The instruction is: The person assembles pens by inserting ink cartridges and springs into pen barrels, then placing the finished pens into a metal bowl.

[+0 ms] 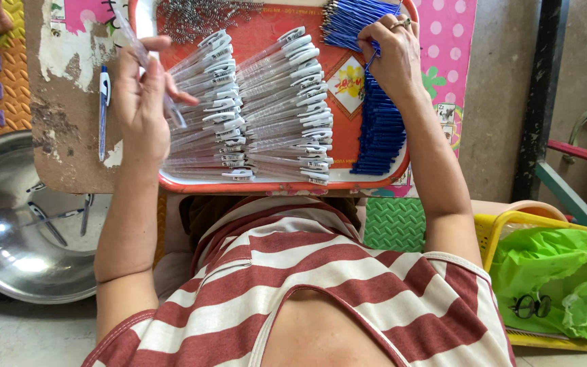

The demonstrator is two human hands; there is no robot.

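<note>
Clear pen barrel [145, 64] slants up-left, pinched in our left hand [140, 102]; our right hand [390, 54] pinches one blue refill [373, 60] above the red tray [276, 185].

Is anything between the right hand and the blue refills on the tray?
Nothing visible. The right hand already rests on the blue refills, fingers pinching one. The left hand holds a clear barrel well off to the side.
</note>
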